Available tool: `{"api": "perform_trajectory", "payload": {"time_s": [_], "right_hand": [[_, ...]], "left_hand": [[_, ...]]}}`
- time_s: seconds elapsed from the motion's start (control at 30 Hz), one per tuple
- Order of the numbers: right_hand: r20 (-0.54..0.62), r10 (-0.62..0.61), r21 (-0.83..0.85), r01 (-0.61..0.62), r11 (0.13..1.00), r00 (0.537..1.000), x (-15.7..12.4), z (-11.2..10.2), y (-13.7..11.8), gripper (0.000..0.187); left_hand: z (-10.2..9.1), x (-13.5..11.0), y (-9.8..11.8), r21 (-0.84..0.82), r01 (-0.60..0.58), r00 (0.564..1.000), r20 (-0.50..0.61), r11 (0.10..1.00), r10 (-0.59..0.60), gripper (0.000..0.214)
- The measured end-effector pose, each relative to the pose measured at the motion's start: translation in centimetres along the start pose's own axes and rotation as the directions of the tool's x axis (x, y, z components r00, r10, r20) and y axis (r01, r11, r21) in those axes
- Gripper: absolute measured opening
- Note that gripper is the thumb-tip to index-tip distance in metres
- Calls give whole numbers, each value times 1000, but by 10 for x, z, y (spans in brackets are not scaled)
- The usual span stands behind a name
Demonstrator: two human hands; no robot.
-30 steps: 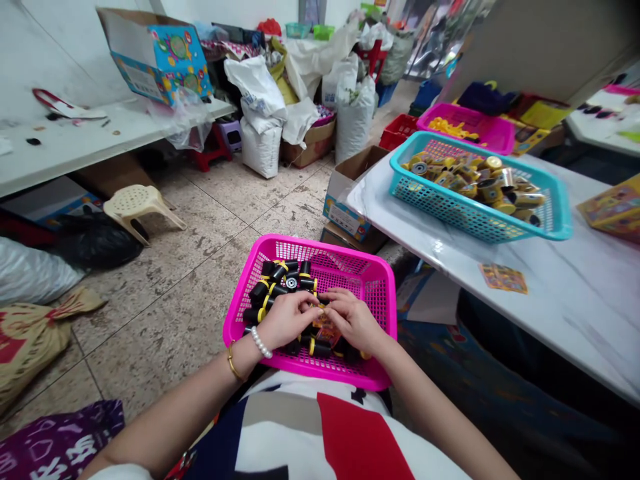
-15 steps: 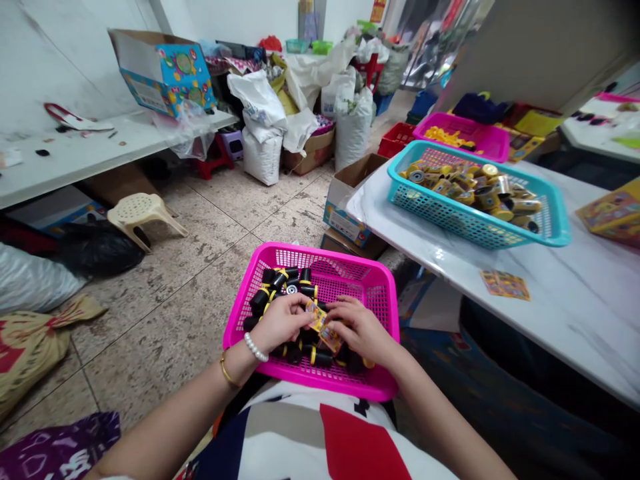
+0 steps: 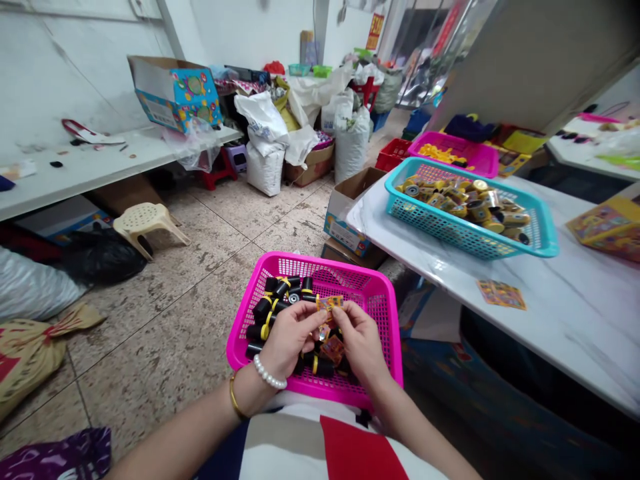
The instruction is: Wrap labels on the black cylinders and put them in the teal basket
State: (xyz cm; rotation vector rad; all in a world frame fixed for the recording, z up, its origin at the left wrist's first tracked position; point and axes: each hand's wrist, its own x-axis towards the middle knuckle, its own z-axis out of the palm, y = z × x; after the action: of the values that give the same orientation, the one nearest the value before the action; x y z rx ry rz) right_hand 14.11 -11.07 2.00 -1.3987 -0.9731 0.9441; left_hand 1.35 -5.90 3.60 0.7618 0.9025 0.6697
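A pink plastic mesh basket [image 3: 310,263] rests on my lap, holding several black cylinders with yellow bands [image 3: 265,311]. Above the basket, my left hand [image 3: 293,338] and my right hand [image 3: 361,343] pinch small orange printed paper pieces [image 3: 333,349] between their fingertips. Another orange printed piece [image 3: 329,303] stands up just above my fingers. I cannot tell whether these pieces are joined. My hands hide the cylinders in the front part of the basket. A pearl bracelet [image 3: 269,372] and a gold bangle [image 3: 234,397] circle my left wrist.
To the right, a marble-topped table [image 3: 565,313] holds a teal basket [image 3: 440,227] of gold-and-black cylinders and a printed card [image 3: 501,295]. A pink basket [image 3: 453,153] stands beyond it. Sacks, cardboard boxes and a plastic stool [image 3: 147,223] stand on the tiled floor.
The orange paper has risen from flat between my hands to an upright pinch, and my hands have drawn closer to my body. The whole view has shifted slightly as my head moved.
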Motion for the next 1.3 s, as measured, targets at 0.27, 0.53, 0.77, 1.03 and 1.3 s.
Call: {"api": "perform_trajectory", "payload": {"time_s": [0.27, 0.53, 0.77, 1.03, 1.3], "right_hand": [[154, 18, -135, 3, 991, 988, 19, -26, -13, 21], [28, 121, 28, -121, 992, 992, 7, 2, 3, 27], [-126, -28, -200, 2, 980, 992, 8, -3, -12, 35], [-17, -229, -417, 201, 886, 973, -3, 1, -2, 31], [35, -226, -392, 222, 893, 973, 3, -3, -1, 12]], "left_hand": [[-11, 8, 5, 232, -83, 997, 21, 969, 80, 27], [-5, 12, -10, 103, -118, 991, -56, 988, 124, 31], [-5, -6, 11, 183, -321, 937, -80, 929, 340, 26], [-4, -12, 10, 404, -462, 867, 19, 790, 498, 17], [-15, 2, 12, 386, -348, 917, -47, 854, 395, 11]]}}
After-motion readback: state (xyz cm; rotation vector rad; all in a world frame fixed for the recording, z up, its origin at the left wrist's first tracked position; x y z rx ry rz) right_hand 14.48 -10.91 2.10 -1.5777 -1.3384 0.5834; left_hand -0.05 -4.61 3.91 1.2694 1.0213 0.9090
